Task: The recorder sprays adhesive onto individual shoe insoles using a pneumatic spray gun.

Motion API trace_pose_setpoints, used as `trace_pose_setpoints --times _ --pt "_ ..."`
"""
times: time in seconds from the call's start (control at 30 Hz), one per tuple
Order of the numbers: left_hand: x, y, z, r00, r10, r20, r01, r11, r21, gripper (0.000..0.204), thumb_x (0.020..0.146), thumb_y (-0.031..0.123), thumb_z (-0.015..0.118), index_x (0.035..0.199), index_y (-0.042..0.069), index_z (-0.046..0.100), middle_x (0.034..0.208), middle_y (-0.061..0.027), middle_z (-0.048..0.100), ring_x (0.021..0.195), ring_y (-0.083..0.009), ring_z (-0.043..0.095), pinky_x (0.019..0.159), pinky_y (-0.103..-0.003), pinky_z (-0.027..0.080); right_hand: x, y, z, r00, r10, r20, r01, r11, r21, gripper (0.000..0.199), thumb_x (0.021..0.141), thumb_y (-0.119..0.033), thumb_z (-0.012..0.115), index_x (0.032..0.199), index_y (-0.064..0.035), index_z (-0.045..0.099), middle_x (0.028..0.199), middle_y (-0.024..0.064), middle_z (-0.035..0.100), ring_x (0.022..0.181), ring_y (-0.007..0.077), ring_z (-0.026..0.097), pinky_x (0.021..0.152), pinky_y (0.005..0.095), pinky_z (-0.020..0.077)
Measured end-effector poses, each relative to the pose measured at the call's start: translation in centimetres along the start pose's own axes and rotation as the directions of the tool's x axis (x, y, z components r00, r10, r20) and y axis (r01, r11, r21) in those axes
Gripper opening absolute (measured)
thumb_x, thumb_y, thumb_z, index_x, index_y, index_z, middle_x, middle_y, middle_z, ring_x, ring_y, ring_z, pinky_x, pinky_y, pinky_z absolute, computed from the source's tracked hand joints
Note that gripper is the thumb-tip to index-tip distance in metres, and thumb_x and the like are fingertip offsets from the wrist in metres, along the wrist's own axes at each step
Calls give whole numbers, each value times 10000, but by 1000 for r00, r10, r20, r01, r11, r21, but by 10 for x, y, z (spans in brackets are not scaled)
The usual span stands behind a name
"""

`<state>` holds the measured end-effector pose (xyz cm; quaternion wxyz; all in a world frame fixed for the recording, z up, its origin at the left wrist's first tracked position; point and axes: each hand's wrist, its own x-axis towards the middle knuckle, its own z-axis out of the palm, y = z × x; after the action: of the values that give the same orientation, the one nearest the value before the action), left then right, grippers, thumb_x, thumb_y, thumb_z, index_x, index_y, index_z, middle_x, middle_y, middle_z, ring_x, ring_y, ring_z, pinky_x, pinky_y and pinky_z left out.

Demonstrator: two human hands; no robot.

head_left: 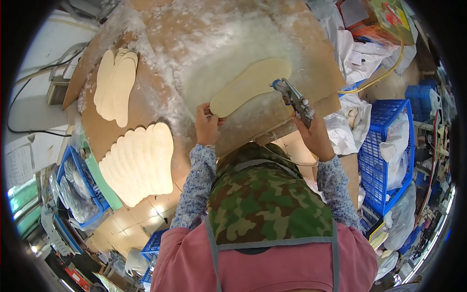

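A single cream insole (248,87) is held by its near left end between the thumb and fingers of my left hand (207,124). My right hand (315,136) grips a metal spray gun (296,102), its nozzle pointing left over the insole's right part. A pale haze hangs around the insole, above a cardboard-covered table (185,29) smeared with white residue. Left of my left hand, a fanned row of overlapping insoles (141,163) lies at the table's near edge. Farther back at the left rests a smaller stack of insoles (116,85).
A yellow hose (389,73) runs along the right side. Blue plastic crates stand at the right (382,151) and at the lower left (80,187), holding plastic-wrapped goods. White bags (352,53) and a colourful box (374,22) crowd the far right. A black cable (24,129) loops at the left.
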<state>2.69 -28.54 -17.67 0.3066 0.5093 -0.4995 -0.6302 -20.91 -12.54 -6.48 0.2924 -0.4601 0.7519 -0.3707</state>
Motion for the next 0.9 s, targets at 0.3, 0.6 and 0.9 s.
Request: trace_pose_setpoints --times 0.3,0.6,0.9 --pt "0 0 -4 998 -42 43 40 999 34 323 839 -24 469 1154 -25 399 989 -140 549 707 -182 624 590 -269 527 -1 15 -11 990 -16 -141 17 1000 11 287 841 -23 568 1115 10 490 887 163 646 759 306 622 657 352 471" --pt "1 -2 -6 999 -18 40 16 999 48 297 858 -19 498 1141 -6 412 940 -119 561 668 -142 614 543 -239 500 -12 17 -9 975 30 -219 -50 995 -87 243 860 -47 576 1084 4 498 810 198 624 703 331 616 606 364 461" --pt "-1 2 -10 997 -15 76 11 998 55 319 874 30 541 1165 -8 417 966 -122 552 671 -160 618 547 -252 514 -21 7 15 987 -20 -160 21 1000 5 242 856 -62 587 1070 4 495 804 207 603 692 368 591 592 393 442"
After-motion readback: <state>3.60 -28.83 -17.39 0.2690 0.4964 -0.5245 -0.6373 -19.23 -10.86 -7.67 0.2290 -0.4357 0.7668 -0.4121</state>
